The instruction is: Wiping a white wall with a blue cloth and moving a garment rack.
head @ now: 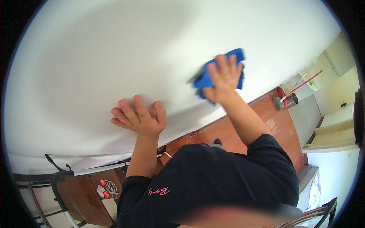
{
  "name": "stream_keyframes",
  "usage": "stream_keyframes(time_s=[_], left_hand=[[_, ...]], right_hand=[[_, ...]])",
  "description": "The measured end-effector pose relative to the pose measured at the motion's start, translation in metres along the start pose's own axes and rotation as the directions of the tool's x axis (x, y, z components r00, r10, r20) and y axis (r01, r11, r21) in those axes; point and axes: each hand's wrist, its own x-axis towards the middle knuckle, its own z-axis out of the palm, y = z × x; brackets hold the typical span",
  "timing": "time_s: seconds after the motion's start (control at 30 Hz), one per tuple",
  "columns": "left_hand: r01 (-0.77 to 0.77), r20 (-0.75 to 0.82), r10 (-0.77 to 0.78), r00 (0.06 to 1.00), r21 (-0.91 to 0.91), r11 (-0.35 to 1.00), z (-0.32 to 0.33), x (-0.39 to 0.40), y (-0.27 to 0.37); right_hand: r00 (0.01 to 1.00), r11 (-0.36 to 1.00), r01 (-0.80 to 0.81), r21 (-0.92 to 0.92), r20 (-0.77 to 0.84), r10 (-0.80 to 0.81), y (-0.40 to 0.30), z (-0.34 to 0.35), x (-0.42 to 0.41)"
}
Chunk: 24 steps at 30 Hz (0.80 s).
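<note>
My right hand (223,77) lies spread over a blue cloth (204,78), pressing it flat against a large white wall (99,51). The cloth is bunched around my fingers, and its edges stick out beyond them; the hand is slightly blurred. Lower and to the left, my left hand (139,115) has its fingers apart and holds nothing. Its fingers rest on or very near the same wall; contact is hard to tell.
At the right, a mop (278,103), a red-handled tool (306,81) and a metal bin (292,100) stand by the wall. A coiled cable (110,187) lies on a brown wooden surface (75,196) at lower left, near a dark metal frame (58,185).
</note>
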Motion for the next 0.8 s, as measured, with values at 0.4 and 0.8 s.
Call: stream_keyframes(time_s=[0.4, 0.8], left_hand=[[-0.003, -0.020, 0.003, 1.000, -0.026, 1.000, 0.003, 0.000, 0.000], [0.011, -0.041, -0.011, 0.999, -0.009, 1.000, 0.003, -0.001, 0.003]], right_hand=[[0.821, 0.841, -0.503, 0.197, -0.195, 0.537, -0.058, 0.021, 0.020], [0.710, 0.752, -0.573, 0.325, -0.263, 0.654, 0.029, -0.006, 0.011]])
